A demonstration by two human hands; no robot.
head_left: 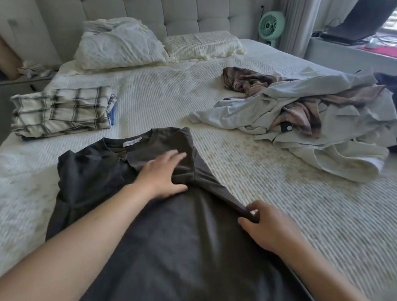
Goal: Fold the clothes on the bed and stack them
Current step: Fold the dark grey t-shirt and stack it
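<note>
Head view: the right hand (270,226) pinches the folded side edge of a dark grey cotton T-shirt (153,242) spread on the white ribbed bedspread (323,210); the left hand (163,176) presses flat, fingers straight, near its collar; beyond left, a folded plaid stack (62,111); right, a crumpled pale heap (312,112)

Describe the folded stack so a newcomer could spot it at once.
Start at the padded headboard and the pillows below it, then come down the left side of the bed. The folded stack lies there, apart from the loose pile on the right. Its top piece is cream with dark checks, squared and flat.
</note>
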